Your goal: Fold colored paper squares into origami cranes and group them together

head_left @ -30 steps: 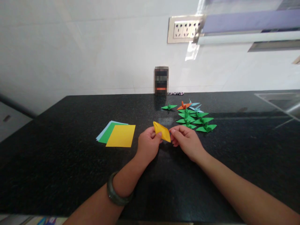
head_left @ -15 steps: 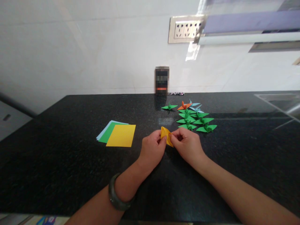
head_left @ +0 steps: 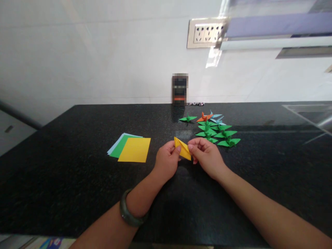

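Observation:
Between my two hands is a small folded piece of yellow origami paper (head_left: 183, 150), tilted above the dark countertop. My left hand (head_left: 167, 158) pinches its left side, thumb in front and fingers behind. At its right edge, my right hand (head_left: 206, 154) grips with thumb and fingertips. Just beyond my right hand stand several folded green paper cranes (head_left: 228, 141), with an orange crane (head_left: 204, 117) and light blue cranes (head_left: 220, 121) behind them. One green crane (head_left: 188, 118) sits apart to their left.
Left of my hands lie fanned square sheets, yellow (head_left: 135, 150) on top, with green (head_left: 119, 147) and light blue under it. A phone-like device (head_left: 180, 90), blurred out, leans on the wall beside a beaded strand (head_left: 196, 104). A metal-edged recess (head_left: 311, 112) is at the right.
The yellow paper has turned and shows a broader, flatter face with a diagonal fold. Both hands shifted slightly, and my right fingers have spread a little behind the paper.

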